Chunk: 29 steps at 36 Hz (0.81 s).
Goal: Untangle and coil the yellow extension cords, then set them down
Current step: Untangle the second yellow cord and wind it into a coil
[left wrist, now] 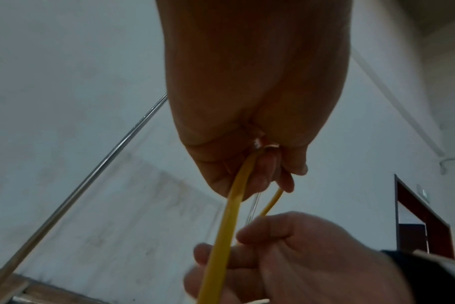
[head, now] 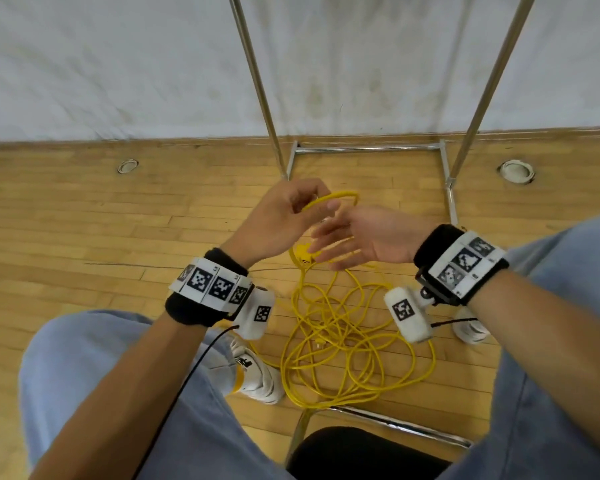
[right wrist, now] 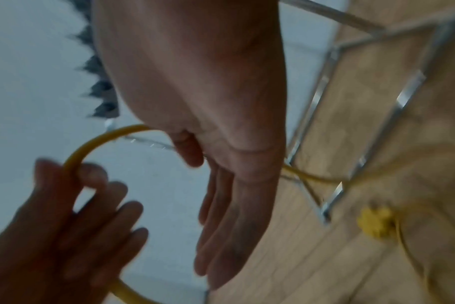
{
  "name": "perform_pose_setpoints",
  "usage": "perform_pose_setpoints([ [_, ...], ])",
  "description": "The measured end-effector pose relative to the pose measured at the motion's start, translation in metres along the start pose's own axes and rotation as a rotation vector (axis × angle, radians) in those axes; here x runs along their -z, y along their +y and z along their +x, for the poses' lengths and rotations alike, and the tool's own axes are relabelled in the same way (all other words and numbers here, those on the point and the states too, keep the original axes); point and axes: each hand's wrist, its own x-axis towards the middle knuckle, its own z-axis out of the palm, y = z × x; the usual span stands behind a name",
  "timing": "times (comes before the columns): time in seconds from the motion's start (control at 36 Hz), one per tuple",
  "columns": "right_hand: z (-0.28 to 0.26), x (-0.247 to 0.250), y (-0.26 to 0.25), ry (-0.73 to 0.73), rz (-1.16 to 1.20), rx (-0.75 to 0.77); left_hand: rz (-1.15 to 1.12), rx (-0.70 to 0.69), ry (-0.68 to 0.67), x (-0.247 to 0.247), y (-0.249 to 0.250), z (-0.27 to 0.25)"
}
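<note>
A loop of yellow extension cord is pinched between the thumb and fingers of the left hand, raised above a wooden floor. The right hand is held just beside it, palm turned inward and fingers stretched out straight, with nothing gripped; in the right wrist view the cord is seen passing behind the thumb. The rest of the cord is seen hanging down to a loose tangle on the floor between the person's two white shoes, a yellow plug dangling below the hands. A metal rack is seen standing against the pale wall beyond, and the edge of a black chair seat is visible between the knees.
</note>
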Motion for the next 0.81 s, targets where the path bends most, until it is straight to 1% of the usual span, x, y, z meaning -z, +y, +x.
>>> perform_pose_setpoints([
  [0.06,-0.003,-0.007,0.001,0.181,-0.289,0.072,0.027,0.042,0.043,0.000,-0.008,-0.001],
  [0.11,-0.005,-0.006,-0.001,0.427,-0.621,0.265,-0.009,0.120,0.075,0.000,-0.015,-0.002],
  [0.14,-0.007,-0.004,-0.002,0.543,-0.772,0.384,-0.068,0.169,0.085,0.000,-0.018,-0.002],
  [0.17,-0.009,-0.001,-0.004,0.623,-0.877,0.486,-0.153,0.215,0.091,-0.001,-0.021,-0.002],
  [0.19,-0.011,0.002,-0.006,0.650,-0.945,0.562,-0.259,0.251,0.097,-0.001,-0.022,-0.002],
  [0.22,-0.013,0.003,-0.008,0.615,-0.975,0.584,-0.378,0.278,0.104,-0.001,-0.022,-0.001],
  [0.25,-0.015,0.003,-0.009,0.519,-0.978,0.554,-0.511,0.292,0.112,-0.001,-0.020,0.000],
  [0.31,-0.012,0.000,-0.002,0.256,-1.031,0.345,-0.776,0.287,0.132,0.000,-0.015,0.001],
  [0.33,-0.008,-0.002,0.005,0.154,-1.103,0.236,-0.883,0.280,0.138,0.000,-0.012,0.002],
  [0.36,-0.003,-0.004,0.016,0.099,-1.170,0.163,-0.958,0.272,0.142,0.001,-0.011,0.003],
  [0.39,0.003,-0.005,0.028,0.089,-1.215,0.130,-1.006,0.262,0.139,0.001,-0.011,0.004],
  [0.42,0.010,-0.007,0.039,0.120,-1.220,0.149,-1.029,0.249,0.126,0.002,-0.012,0.005],
  [0.47,0.021,-0.011,0.052,0.203,-1.113,0.208,-1.004,0.235,0.072,0.001,-0.013,0.007],
  [0.5,0.024,-0.012,0.052,0.208,-1.029,0.243,-0.921,0.246,0.042,0.000,-0.013,0.007],
  [0.58,0.021,-0.015,0.033,0.211,-0.739,0.423,-0.467,0.315,-0.045,-0.004,-0.017,0.006],
  [0.64,0.009,-0.017,0.013,0.290,-0.467,0.568,-0.299,0.331,-0.151,-0.007,-0.023,0.002],
  [0.67,0.003,-0.017,0.003,0.334,-0.343,0.631,-0.272,0.335,-0.203,-0.010,-0.026,0.000],
  [0.72,-0.010,-0.014,-0.015,0.358,-0.154,0.726,-0.241,0.330,-0.283,-0.018,-0.031,-0.004],
  [0.75,-0.013,-0.012,-0.022,0.355,-0.086,0.760,-0.213,0.314,-0.319,-0.022,-0.032,-0.005],
  [0.81,-0.019,-0.009,-0.033,0.377,-0.033,0.816,-0.183,0.289,-0.389,-0.031,-0.035,-0.005],
])
